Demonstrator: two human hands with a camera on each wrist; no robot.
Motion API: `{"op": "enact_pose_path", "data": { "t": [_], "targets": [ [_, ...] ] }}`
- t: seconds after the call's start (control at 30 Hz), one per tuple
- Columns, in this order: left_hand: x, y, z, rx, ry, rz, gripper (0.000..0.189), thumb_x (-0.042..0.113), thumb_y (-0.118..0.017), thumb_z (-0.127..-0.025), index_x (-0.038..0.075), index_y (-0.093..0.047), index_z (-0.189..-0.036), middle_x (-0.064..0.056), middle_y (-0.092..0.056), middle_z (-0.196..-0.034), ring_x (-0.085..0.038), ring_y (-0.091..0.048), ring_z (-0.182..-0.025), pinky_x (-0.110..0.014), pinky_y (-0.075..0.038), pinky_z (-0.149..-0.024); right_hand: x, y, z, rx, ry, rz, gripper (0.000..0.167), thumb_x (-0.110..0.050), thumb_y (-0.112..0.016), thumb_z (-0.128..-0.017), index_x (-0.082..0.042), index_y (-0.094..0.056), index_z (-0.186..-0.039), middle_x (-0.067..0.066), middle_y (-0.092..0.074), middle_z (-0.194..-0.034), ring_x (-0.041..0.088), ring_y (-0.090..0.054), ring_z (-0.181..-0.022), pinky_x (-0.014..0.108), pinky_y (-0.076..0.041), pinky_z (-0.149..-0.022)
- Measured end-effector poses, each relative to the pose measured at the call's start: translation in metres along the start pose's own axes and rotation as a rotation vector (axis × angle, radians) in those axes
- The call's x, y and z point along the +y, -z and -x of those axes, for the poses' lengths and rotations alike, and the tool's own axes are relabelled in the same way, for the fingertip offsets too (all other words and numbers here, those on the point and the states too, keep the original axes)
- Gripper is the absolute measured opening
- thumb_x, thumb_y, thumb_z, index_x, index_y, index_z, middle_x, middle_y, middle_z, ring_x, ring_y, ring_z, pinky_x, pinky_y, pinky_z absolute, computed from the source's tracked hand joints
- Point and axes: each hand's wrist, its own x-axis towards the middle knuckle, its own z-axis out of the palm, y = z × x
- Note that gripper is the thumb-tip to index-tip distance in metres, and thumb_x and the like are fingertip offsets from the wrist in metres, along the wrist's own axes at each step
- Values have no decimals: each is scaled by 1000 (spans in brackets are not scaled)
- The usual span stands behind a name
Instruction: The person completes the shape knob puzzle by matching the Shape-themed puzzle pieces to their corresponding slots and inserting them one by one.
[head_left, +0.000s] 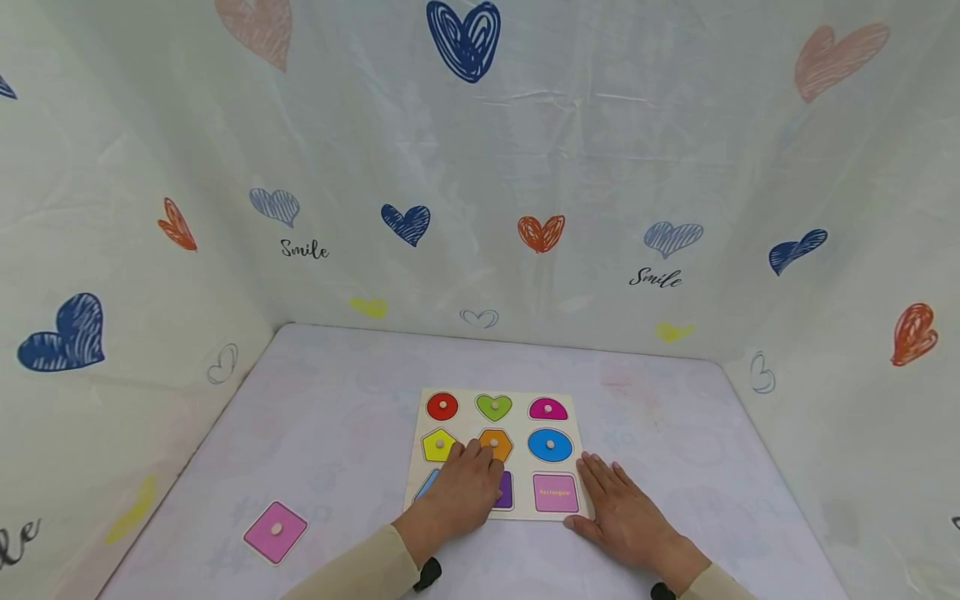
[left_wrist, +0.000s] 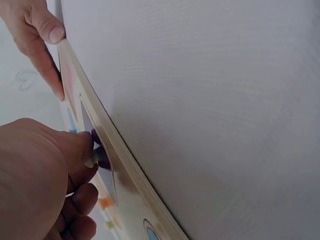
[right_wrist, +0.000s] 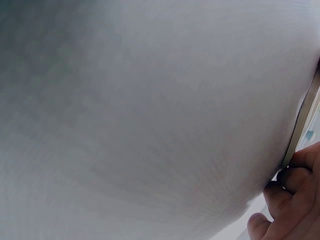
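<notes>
A wooden shape puzzle board (head_left: 523,518) lies on the table. My left hand (head_left: 461,492) reaches over its front row and pinches the knob (left_wrist: 92,159) of the purple piece (head_left: 507,490) between thumb and finger. That piece sits within its outline on the board, partly covered by the hand. Fingers nearly straight, my right hand (head_left: 628,518) rests along the board's right edge, its thumb at the near right corner. Beside it is a pink recess (head_left: 556,493) printed with a word. A loose pink piece (head_left: 275,532) with a pale knob lies on the table at left.
Other knobbed pieces fill the board, among them a red circle (head_left: 442,406), a green heart (head_left: 494,407) and a blue oval (head_left: 550,445). A blue shape (head_left: 426,482) at front left is mostly hidden by the left hand. Heart-printed cloth (head_left: 480,167) hangs around the table.
</notes>
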Motion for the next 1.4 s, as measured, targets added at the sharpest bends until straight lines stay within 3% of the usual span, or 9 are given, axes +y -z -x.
{"op": "enact_pose_path", "data": {
  "t": [0.33,0.6,0.8,1.0,1.17,1.4],
  "targets": [
    [-4,-4,4,39,-2,21,46,48,-69,-100,13,-67,-129,-3,-65,-117,-21,-52,-108,-41,-49,-97,1,0,0,-2,3,2,96,-72,-55,-98,-3,-37,-162,13,-36,-170,34,-35,-157,54,-26,-127],
    [-24,-1,20,105,20,76,38,43,-71,-100,10,-66,-117,-3,-60,-101,-21,-50,-98,-41,-49,-90,1,0,1,9,12,5,95,-71,-55,-98,-2,-38,-161,14,-37,-169,34,-36,-156,54,-27,-127],
    [-50,3,44,131,106,109,32,35,-78,-96,10,-65,-111,-2,-56,-96,-21,-46,-94,-40,-45,-85,0,1,1,-3,2,7,96,-73,-53,-98,-4,-37,-162,13,-37,-169,33,-35,-157,54,-27,-127],
    [-81,1,73,107,212,125,36,31,-81,-93,7,-66,-115,-3,-56,-97,-22,-44,-94,-41,-46,-87,1,0,1,0,8,10,96,-72,-53,-98,-3,-37,-162,14,-37,-169,34,-36,-156,54,-27,-127],
    [-99,0,100,88,283,139,29,29,-82,-92,11,-65,-109,-1,-55,-96,-21,-45,-94,-43,-45,-87,1,0,1,3,8,10,95,-71,-55,-98,-2,-38,-162,14,-37,-169,34,-36,-156,54,-27,-127],
    [-128,-2,145,68,276,183,23,28,-80,-92,21,-61,-100,8,-51,-94,-17,-43,-93,-44,-42,-87,0,-1,0,-8,-11,-18,96,-72,-55,-97,-4,-37,-162,13,-36,-170,33,-35,-157,53,-26,-128]
  ]
}}
